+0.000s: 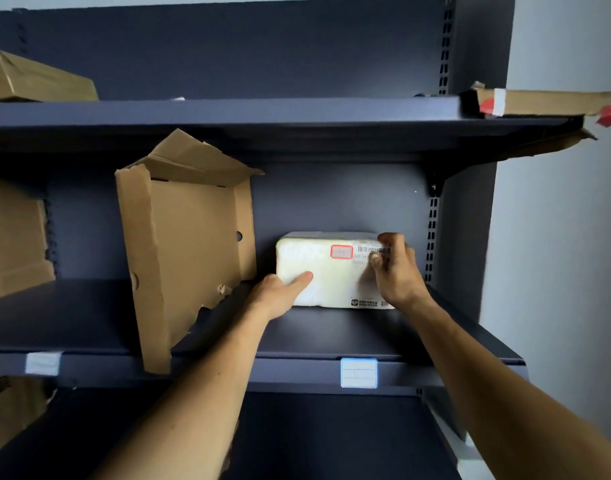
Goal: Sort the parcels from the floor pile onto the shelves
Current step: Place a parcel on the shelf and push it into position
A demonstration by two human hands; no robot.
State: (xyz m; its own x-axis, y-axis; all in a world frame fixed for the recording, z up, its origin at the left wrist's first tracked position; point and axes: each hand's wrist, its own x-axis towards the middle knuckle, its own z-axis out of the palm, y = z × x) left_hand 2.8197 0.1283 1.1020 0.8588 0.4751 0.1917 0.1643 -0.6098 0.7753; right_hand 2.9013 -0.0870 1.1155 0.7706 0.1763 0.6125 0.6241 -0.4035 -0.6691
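White parcel [326, 271] is being seated at the middle shelf's [297, 336] right end, gripped by both hands' fingers [383, 252]; release seems due next.

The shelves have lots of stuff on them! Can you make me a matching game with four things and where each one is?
Things:
1. white foam parcel with a red-bordered sticker
2. torn open brown cardboard box
3. blue-edged white label
4. flat cardboard piece with red tape

Places:
A. stuck on the front edge of the middle shelf
B. top shelf, sticking out past the right end
C. middle shelf, between both hands
D. middle shelf, left of the hands, leaning

Pairs: 1-C, 2-D, 3-A, 4-B
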